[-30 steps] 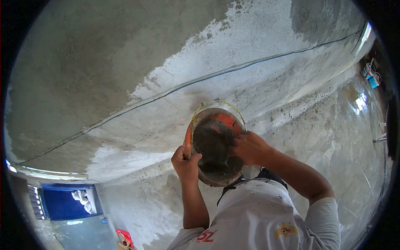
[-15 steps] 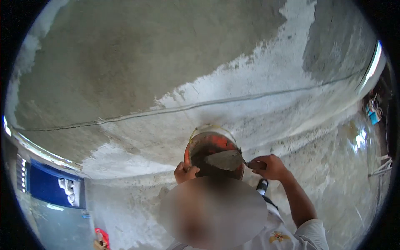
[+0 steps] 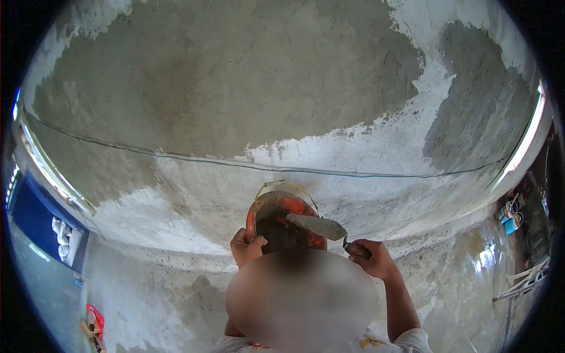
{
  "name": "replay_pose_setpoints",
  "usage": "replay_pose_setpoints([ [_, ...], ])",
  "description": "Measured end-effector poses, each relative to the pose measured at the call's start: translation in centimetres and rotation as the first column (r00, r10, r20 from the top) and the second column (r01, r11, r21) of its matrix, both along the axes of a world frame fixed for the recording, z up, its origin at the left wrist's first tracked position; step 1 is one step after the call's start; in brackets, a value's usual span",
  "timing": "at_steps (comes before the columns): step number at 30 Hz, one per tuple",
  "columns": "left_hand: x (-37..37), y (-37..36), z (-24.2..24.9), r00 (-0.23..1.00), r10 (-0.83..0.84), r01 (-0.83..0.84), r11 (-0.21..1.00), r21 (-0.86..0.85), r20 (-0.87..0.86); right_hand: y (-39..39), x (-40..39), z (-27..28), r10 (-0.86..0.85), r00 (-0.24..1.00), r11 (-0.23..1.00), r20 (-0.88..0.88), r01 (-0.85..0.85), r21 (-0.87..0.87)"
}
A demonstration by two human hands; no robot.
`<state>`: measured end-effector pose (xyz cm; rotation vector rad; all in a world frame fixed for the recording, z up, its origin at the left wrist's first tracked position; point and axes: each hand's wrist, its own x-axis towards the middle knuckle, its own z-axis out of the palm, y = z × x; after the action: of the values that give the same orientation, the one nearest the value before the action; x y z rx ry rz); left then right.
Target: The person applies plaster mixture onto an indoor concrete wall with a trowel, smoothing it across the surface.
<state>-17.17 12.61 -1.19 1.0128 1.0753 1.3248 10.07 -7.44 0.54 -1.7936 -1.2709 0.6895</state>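
My left hand (image 3: 247, 248) grips the left rim of an orange bucket (image 3: 251, 220) smeared with grey mortar. Dark mortar (image 3: 279, 232) lies inside, its near part hidden by a blurred patch. The handle of a pointing trowel is in my right hand (image 3: 372, 259), fingers wrapped round it. The steel blade of the trowel (image 3: 321, 226) reaches left over the bucket's right rim, its tip above the opening. A thin wire bail (image 3: 300, 189) arches over the bucket's far side.
Ahead rises a wall with wet grey plaster (image 3: 235, 76) and paler bare patches (image 3: 353, 147). A cable (image 3: 265, 169) runs across it. Blue-and-white cans (image 3: 512, 220) stand far right. A red bag (image 3: 94, 320) lies on the floor at left, near a blue doorway (image 3: 35, 203).
The view has turned and shifted, so the bucket appears slightly further left. My right hand has tilted the trowel blade, showing it more edge-on. My left hand keeps its hold on the rim.
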Motion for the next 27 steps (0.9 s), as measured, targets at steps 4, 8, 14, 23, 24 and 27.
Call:
replay_pose_setpoints([
  [4,0.1,-0.2,0.5,0.998,-0.027,0.026,0.999,0.025,0.064,-0.3,0.4,-0.3,0.028,0.996,0.998,0.08,-0.031,0.046],
  [8,0.4,-0.3,0.2,0.999,-0.021,0.02,1.0,0.014,0.028,-0.7,0.1,0.3,0.021,0.993,0.999,0.113,-0.025,0.03],
  [14,2.2,-0.9,-0.9,0.996,-0.073,0.069,0.994,0.081,0.042,-2.5,1.4,-0.2,-0.002,0.973,0.999,0.23,-0.007,0.039],
  [23,5.4,-2.7,-1.0,0.996,-0.085,0.085,0.996,0.038,0.005,-5.6,5.7,3.2,-0.144,0.94,0.975,0.311,0.08,0.209],
  [24,6.0,-3.2,-1.0,0.992,-0.115,0.115,0.993,0.014,0.059,-5.8,6.2,5.0,-0.176,0.936,0.974,0.304,0.122,0.19],
  [27,7.4,-5.1,-0.6,0.985,-0.151,0.151,0.988,0.006,0.078,-6.4,9.7,8.0,-0.191,0.868,0.96,0.458,0.068,0.272],
])
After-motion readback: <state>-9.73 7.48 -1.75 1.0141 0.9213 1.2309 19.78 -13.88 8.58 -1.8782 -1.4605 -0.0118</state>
